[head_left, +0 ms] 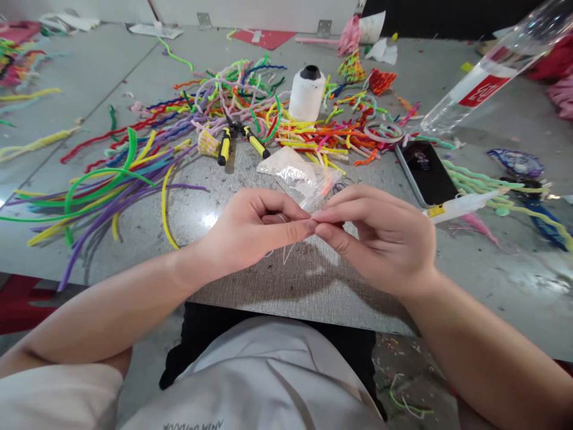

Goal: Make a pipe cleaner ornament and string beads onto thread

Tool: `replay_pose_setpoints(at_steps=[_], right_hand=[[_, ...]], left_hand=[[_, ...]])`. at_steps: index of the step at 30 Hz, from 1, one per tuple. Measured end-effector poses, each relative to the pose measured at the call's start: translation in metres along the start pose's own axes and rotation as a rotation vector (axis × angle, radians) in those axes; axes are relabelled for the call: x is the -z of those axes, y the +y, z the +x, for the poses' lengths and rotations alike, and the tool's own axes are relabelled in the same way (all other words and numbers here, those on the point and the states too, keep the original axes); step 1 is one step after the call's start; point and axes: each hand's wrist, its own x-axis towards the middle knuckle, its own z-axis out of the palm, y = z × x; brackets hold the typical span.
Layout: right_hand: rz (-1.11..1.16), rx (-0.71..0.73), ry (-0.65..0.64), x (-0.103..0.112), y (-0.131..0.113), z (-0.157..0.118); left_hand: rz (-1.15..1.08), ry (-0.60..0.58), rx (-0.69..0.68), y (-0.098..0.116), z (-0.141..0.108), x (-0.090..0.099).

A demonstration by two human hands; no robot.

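Note:
My left hand (257,227) and my right hand (380,236) meet fingertip to fingertip above the near part of the table. Each pinches with thumb and forefinger. A thin white thread (287,254) loops below the left fingers and runs up into that hand. Whatever sits between the right fingertips is too small to make out. Just behind the hands lies a clear plastic bag (298,173). Beyond it are yellow and black pliers (255,142) with their handles spread, and a white spool of thread (307,95) standing upright.
Colourful fuzzy stems (215,98) spread across the table (250,292). At the right are a phone (425,170), a white glue tube (468,205), a tilted clear bottle (486,77) and a blue-purple packet (514,161). A red paper (264,39) lies at the back.

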Motion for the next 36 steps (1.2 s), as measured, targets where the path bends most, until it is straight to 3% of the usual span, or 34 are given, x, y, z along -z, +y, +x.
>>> replay_pose_setpoints(at_steps=[7, 12, 15, 22, 27, 30, 33, 36], right_hand=[[-0.175, -0.143, -0.006, 0.009, 0.001, 0.000], [-0.450, -0.013, -0.100, 0.020, 0.020, 0.008], [-0.494, 0.036, -0.086, 0.023, 0.027, 0.011], [-0.244, 0.052, -0.119, 0.019, 0.020, 0.008], [-0.108, 0.130, -0.182, 0.012, 0.023, 0.010], [-0.061, 0.129, -0.233, 0.013, 0.026, 0.012], [-0.063, 0.035, -0.243, 0.016, 0.024, 0.012], [-0.139, -0.111, -0.155, 0.021, 0.026, 0.013]], left_hand=[[0.166, -0.031, -0.004, 0.007, 0.002, -0.002], [0.115, -0.024, 0.002, 0.005, 0.005, 0.000], [0.083, -0.018, 0.008, 0.004, 0.007, 0.002], [0.014, -0.001, 0.052, 0.001, 0.011, 0.003], [0.088, -0.101, 0.173, 0.005, 0.012, 0.003], [0.149, -0.165, 0.176, 0.005, 0.011, 0.003], [0.197, -0.208, 0.152, 0.004, 0.010, 0.001], [0.224, -0.187, 0.157, 0.004, 0.010, 0.000]])
